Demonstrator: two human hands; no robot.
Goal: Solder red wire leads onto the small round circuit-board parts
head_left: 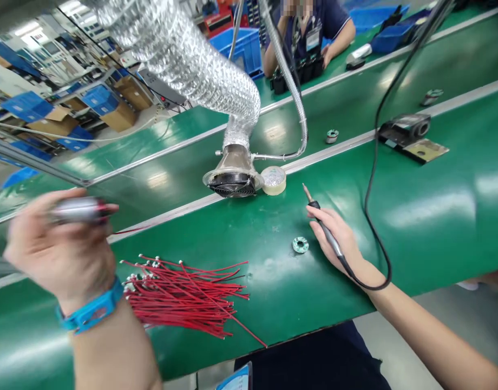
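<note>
My left hand [66, 244], blurred and raised at the left, is closed around a silver and red cylindrical part [80, 209]; a thin red wire trails from near it. A blue band circles that wrist. My right hand [338, 238] grips a soldering iron [330, 238] like a pen, its tip pointing up and left above the green mat [273, 303]. Left of this hand lies a small round green and white board [300, 245]. A pile of red wires [188, 298] with white connectors spreads between the hands.
A fume fan [233, 179] hangs on a foil duct [208, 70] over the mat, beside a tape roll [274, 180]. An iron stand [411, 135] is at the right, with a black cable looping nearby. Small round parts lie on the middle strip. Across it sits a person.
</note>
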